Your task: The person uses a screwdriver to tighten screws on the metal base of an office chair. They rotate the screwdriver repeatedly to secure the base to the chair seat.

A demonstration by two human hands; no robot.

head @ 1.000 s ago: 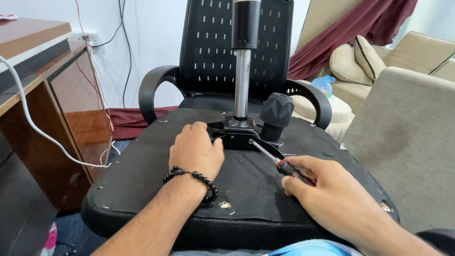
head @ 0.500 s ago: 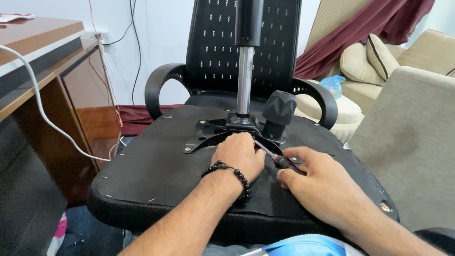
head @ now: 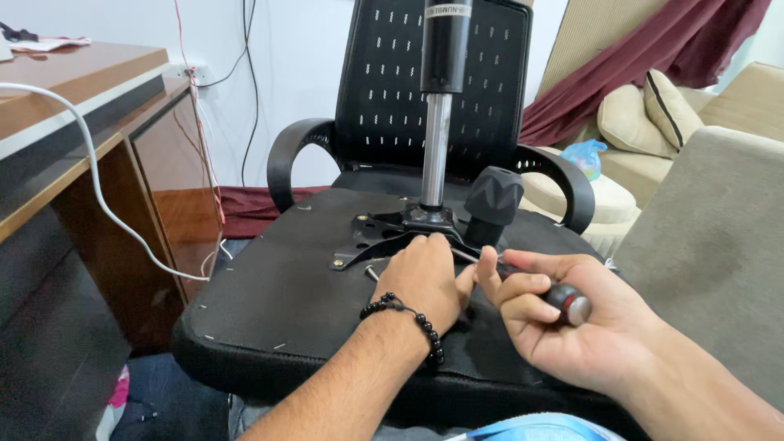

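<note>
An upturned black chair seat [head: 278,302] lies in front of me, underside up, with a black metal mechanism plate [head: 384,233] bolted to it and a gas lift cylinder [head: 441,90] standing upright from the plate. A black knob [head: 492,200] sticks up beside the cylinder. My left hand [head: 425,278], with a black bead bracelet, rests on the seat at the plate's near edge, its fingers curled over something hidden. My right hand [head: 563,322] grips a screwdriver [head: 563,302] by its black and red handle, the shaft pointing towards the left hand.
A black mesh office chair [head: 384,106] with armrests stands behind the seat. At the left is a wooden desk [head: 90,155] with a white cable [head: 106,204] hanging off it. A beige sofa [head: 719,220] with cushions fills the right side, dark red curtains behind it.
My left hand slid right across the seat to the plate's near edge. My right hand drew back a little and turned, so the screwdriver's handle end faces me.
</note>
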